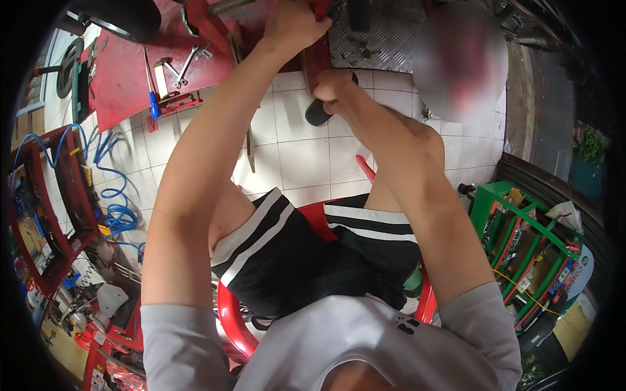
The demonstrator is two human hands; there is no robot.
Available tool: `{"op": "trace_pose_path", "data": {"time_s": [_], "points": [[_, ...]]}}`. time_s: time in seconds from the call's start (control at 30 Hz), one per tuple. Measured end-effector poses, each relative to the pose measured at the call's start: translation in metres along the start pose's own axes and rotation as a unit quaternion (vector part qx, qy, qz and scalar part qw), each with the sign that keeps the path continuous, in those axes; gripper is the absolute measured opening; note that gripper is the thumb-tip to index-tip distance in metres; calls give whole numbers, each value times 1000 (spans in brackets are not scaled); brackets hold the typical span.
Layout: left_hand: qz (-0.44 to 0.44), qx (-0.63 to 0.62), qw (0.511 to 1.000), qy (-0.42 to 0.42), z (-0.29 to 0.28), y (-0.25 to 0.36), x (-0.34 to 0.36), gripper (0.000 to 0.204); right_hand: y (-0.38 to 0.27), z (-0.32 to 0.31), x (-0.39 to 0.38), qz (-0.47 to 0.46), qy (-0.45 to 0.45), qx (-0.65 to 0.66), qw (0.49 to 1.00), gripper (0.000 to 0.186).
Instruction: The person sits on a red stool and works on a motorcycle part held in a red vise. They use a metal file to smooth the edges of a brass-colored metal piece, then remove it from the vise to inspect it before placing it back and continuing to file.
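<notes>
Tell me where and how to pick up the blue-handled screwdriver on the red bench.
I'd likely take the screwdriver by its thick blue handle, coming from your side of the red bench. The handle points toward you at the near edge, while the thin shaft runs away from you, with wrenches lying to its right.

1. Red metal bar [317, 62]: long and narrow, its left edge pale and worn; it sits at 12 o'clock in the view, well out from the middle.
2. Pose: lengthwise roughly from 12 to 6 o'clock, its near end reaching the right hand [336, 88].
3. Red part [320, 8]: farther out at 12 o'clock, at the left hand's [297, 27] fingers, mostly hidden; whether it joins the bar cannot be told.
</notes>
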State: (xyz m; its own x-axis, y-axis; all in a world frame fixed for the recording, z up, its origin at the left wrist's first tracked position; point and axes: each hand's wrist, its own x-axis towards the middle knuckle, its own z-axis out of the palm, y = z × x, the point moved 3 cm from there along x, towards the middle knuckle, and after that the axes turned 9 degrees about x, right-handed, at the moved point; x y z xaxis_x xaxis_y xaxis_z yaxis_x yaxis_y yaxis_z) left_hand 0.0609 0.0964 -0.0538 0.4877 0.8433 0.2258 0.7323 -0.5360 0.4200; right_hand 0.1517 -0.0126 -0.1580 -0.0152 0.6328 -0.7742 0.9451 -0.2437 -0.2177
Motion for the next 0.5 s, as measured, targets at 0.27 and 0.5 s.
{"op": "trace_pose_path", "data": {"time_s": [0.27,0.5], "points": [[-2,43,999,29,-3,13,1,38,148,-37,94,28,156,47,986,19],[-26,-1,1000,-15,-11,20,1,34,170,-18,105,15,351,-57,934,27]]}}
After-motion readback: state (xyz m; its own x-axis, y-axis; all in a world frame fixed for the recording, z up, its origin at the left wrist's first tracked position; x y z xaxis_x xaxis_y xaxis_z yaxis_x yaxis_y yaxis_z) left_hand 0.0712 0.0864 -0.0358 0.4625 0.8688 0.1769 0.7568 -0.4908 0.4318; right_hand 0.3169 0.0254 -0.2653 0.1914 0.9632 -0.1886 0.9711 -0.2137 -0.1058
